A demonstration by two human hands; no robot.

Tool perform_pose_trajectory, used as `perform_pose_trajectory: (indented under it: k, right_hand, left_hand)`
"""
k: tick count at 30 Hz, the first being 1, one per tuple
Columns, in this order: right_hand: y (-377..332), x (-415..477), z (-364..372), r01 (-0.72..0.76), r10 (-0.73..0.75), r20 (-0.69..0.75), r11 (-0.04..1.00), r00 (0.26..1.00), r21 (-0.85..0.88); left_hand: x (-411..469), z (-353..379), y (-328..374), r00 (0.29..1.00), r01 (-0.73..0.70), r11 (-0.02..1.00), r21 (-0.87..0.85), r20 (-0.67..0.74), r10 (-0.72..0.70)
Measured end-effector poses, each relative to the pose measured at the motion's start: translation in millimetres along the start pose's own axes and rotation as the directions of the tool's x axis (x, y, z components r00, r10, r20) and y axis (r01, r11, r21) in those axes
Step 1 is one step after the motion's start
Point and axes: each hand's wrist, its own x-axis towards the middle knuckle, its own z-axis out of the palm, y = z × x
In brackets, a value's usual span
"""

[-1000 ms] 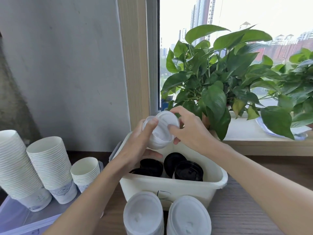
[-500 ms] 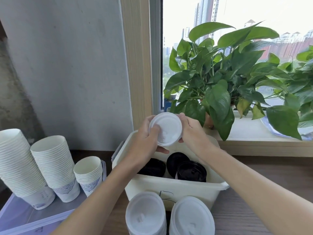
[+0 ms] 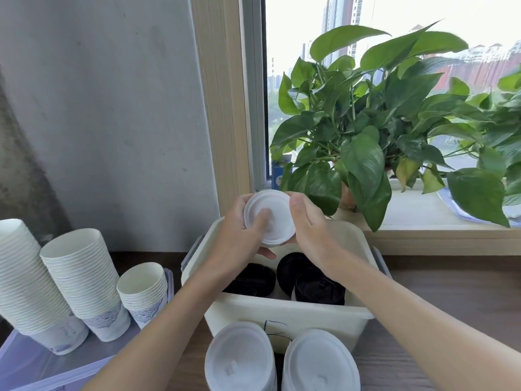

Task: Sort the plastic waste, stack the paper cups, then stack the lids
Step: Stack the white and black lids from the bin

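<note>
A small stack of white lids (image 3: 277,218) is held above the cream plastic bin (image 3: 284,311), its flat top facing me. My left hand (image 3: 239,238) grips it from the left with the thumb pressed on its face. My right hand (image 3: 310,221) holds its right edge. Several black lids (image 3: 307,280) lie in the bin below. Two tall stacks of white lids (image 3: 239,359) stand on the table in front of the bin. Three stacks of paper cups (image 3: 81,280) stand upside down at the left.
The cup stacks rest on a clear plastic box lid (image 3: 42,368) at the lower left. A leafy potted plant (image 3: 361,142) sits on the window sill behind the bin. A grey wall is at the left, wooden tabletop (image 3: 451,292) at the right.
The white lids have been turned from tilted sideways to face me, and both hands now press them together from either side.
</note>
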Motion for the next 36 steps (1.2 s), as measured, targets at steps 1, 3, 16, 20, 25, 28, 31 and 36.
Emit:
perform_pose_trajectory:
  k: [1,3,16,20,25,28,31,36]
  right_hand:
    - [1.0,0.1,0.1,0.028,-0.028,0.003,0.999,1.0,-0.017]
    - [1.1,0.0,0.9,0.037,-0.037,0.005,0.999,0.999,0.001]
    - [5.9,-3.7,-2.4,0.159,-0.158,0.026,0.958,0.987,-0.239]
    - [6.3,-2.5,-1.4,0.087,-0.082,0.029,0.976,0.996,-0.199]
    - [5.6,-4.6,2.0,0.18,-0.184,0.002,0.957,0.983,-0.228]
    - [6.1,-5.1,3.4,0.234,-0.237,0.014,0.946,0.971,-0.226]
    - [4.1,-6.0,3.3,0.267,-0.271,0.017,0.936,0.962,-0.23]
    - [6.4,-6.5,3.7,0.272,-0.274,0.021,0.938,0.961,-0.215]
  left_hand:
    - [0.3,-0.4,-1.0,1.0,-0.004,1.0,-0.015,0.004,0.004]
    - [0.5,-1.4,-2.2,1.0,-0.008,0.999,-0.043,0.007,0.008]
    - [-0.4,-2.3,-7.8,0.996,-0.081,0.996,-0.024,0.023,0.081]
    - [-0.1,-3.0,-6.0,0.998,-0.058,0.998,0.016,0.008,0.058]
    - [-4.8,2.0,0.9,0.995,-0.104,0.995,-0.004,0.005,0.104]
    - [-6.0,2.2,3.2,0.993,-0.111,0.994,-0.003,-0.026,0.111]
    - [-6.6,1.8,3.6,0.99,-0.134,0.991,0.015,-0.039,0.135]
    - [-5.7,-0.5,1.4,0.985,-0.164,0.986,0.033,-0.046,0.165]
